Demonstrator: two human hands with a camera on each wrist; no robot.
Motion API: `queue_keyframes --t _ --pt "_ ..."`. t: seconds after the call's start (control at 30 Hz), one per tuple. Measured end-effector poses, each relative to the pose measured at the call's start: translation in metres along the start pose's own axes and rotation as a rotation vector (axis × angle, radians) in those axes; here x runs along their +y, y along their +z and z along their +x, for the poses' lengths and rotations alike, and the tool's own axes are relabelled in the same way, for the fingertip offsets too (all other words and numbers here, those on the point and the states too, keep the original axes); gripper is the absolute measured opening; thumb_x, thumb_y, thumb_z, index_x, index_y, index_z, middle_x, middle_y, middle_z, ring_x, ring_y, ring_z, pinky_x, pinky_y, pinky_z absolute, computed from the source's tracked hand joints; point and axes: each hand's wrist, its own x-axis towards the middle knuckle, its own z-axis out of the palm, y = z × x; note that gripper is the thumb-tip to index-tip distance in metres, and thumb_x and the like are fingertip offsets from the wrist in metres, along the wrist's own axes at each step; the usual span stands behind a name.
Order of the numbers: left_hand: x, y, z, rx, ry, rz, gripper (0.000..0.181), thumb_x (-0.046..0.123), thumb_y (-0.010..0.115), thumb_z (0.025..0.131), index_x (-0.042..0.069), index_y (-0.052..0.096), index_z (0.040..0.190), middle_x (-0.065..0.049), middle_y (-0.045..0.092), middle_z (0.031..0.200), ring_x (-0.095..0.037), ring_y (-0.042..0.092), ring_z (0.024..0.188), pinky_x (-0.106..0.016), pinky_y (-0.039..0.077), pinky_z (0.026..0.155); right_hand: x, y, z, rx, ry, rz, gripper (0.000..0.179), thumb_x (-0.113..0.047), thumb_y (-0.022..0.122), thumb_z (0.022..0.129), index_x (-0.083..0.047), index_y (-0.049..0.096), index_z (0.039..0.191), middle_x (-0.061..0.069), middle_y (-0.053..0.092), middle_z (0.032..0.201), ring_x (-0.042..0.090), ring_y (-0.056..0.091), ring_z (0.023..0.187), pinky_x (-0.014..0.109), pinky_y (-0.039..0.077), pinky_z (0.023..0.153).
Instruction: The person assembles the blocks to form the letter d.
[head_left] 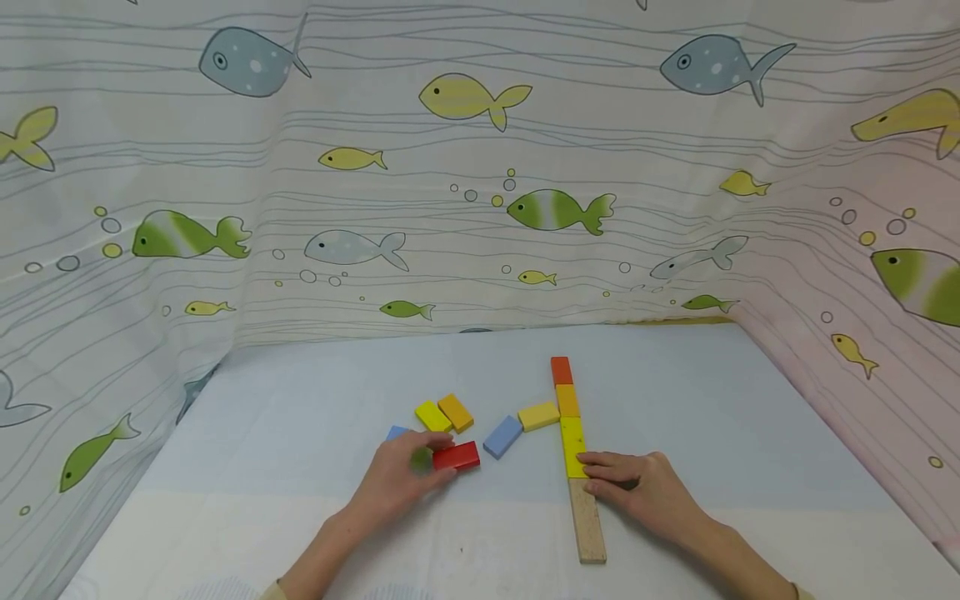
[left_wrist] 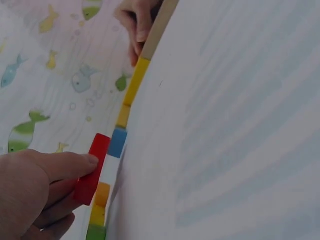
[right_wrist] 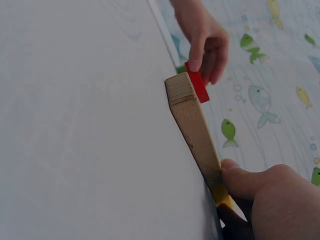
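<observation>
Head view, left to right: a blue block (head_left: 398, 432) shows only in part behind a person's left hand (head_left: 397, 473), whose thumb and fingers pinch a red block (head_left: 457, 457). A green block (head_left: 422, 461) peeks through the gap of that grasp. Just beyond lie a small yellow block (head_left: 433, 416) and an orange block (head_left: 455, 412), side by side and slanted.

The red block sits at the left hand's fingertips, on its right side, the long axis running roughly left to right. Whether it clears the table (head_left: 675, 400) cannot be told. Farther right, a second blue block (head_left: 503, 437) and a pale yellow block (head_left: 539, 416) lie between it and a straight row, the pale one with its right end at or very near the row.

That row points away from the person, so the red block lies crosswise to it: red-orange block (head_left: 562, 371) farthest, then amber block (head_left: 567, 401), long yellow block (head_left: 572, 442) and tan block (head_left: 588, 529) nearest. At far right, the right hand (head_left: 656, 496), much nearer the row than the left, rests relaxed fingertips near the yellow-tan joint, grasping nothing. Fish-printed cloth (head_left: 450, 42) hangs behind.
</observation>
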Motion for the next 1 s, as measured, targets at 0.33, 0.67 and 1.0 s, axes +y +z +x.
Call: queue_keyframes --t 0.33,0.67,1.0 --pt "0.007 0.004 -0.011 -0.021 0.097 -0.023 0.039 0.013 0.082 0.082 0.012 0.071 0.119 0.006 0.073 0.110 -0.010 0.066 0.099 -0.030 0.059 0.086 0.000 0.000 0.000 -0.001 -0.007 0.005 0.024 -0.029 0.077 0.087 -0.014 0.080 0.106 -0.004 0.074 0.115 0.018 0.069 0.109 0.011 0.049 0.091" --pt "0.010 0.009 -0.017 -0.079 0.068 -0.011 0.039 0.017 0.082 0.082 0.012 0.070 0.119 0.008 0.071 0.108 -0.008 0.063 0.094 -0.024 0.057 0.083 0.000 0.001 -0.001 0.013 0.001 0.017 0.027 -0.030 0.077 0.088 -0.015 0.078 0.110 -0.005 0.074 0.114 0.018 0.069 0.109 0.010 0.048 0.091" --pt "0.011 0.007 -0.016 -0.149 0.040 -0.060 0.047 0.023 0.085 0.080 0.010 0.068 0.122 0.005 0.072 0.109 -0.008 0.064 0.090 -0.022 0.057 0.079 0.001 0.001 0.000 0.006 0.002 -0.003 0.028 -0.033 0.076 0.088 -0.015 0.078 0.110 -0.007 0.074 0.115 0.018 0.069 0.110 0.015 0.052 0.091"
